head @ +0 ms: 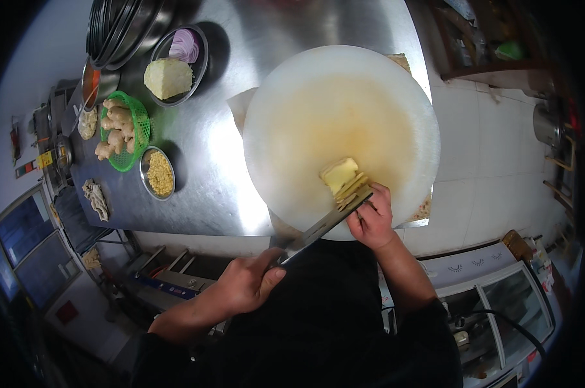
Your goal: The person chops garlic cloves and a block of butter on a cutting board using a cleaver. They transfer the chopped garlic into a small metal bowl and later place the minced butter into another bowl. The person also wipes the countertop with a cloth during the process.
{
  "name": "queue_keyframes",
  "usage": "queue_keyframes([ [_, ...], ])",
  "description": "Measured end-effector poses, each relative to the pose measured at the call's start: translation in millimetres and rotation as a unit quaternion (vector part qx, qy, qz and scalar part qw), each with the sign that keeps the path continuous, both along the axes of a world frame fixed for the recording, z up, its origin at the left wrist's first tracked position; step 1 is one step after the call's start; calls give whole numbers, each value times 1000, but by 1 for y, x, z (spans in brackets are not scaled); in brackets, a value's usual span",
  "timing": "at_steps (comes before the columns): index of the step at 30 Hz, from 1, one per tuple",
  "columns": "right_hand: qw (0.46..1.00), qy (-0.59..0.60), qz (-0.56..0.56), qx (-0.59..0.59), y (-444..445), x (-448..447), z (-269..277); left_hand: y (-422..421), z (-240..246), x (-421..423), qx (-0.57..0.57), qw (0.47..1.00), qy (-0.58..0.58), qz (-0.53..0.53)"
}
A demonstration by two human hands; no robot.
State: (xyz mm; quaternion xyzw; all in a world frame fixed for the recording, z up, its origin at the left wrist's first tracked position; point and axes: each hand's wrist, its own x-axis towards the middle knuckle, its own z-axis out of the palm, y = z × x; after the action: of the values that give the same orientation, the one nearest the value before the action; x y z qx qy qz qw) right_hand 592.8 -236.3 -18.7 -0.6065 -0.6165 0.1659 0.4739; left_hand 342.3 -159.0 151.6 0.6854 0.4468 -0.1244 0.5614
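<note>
My left hand (251, 281) grips the handle of a cleaver (324, 228), whose blade points up and right over the near edge of a round white chopping board (297, 106). My right hand (374, 218) is at the far end of the blade, fingers bent and close to it; whether they hold anything there is hidden. Just beyond the blade, thin pale yellow slices (350, 190), apparently ginger, lean together beside a larger peeled yellow piece (340, 173). The board's middle has a yellowish stain.
On the steel table (200, 194) stand a metal bowl of minced yellow food (160, 173), a green plastic basket (140, 121) of ginger roots (118, 121), a dish with a cabbage piece (168, 78) and sliced red onion (184, 46), stacked dark pans (123, 34) and a crumpled cloth (96, 200).
</note>
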Motion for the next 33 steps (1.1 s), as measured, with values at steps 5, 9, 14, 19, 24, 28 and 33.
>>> queue_keyframes([
  [5,1000,3,-1,-2,-1,1,0,2,-4,4,-1,1000,15,-5],
  [9,1000,11,3,-1,1,2,0,1,-37,26,15,999,45,-18],
  [14,1000,20,-1,11,3,1,4,-6,-65,23,37,999,28,-10],
  [19,999,14,-25,27,3,0,4,-5,-60,26,36,999,33,-17],
  [24,999,13,-25,16,1,1,3,0,-21,18,20,1000,12,-8],
  [28,1000,8,-22,1,2,1,5,-5,0,4,21,1000,5,-7],
  [33,1000,15,-24,9,3,1,5,-2,1,5,5,1000,20,-14],
])
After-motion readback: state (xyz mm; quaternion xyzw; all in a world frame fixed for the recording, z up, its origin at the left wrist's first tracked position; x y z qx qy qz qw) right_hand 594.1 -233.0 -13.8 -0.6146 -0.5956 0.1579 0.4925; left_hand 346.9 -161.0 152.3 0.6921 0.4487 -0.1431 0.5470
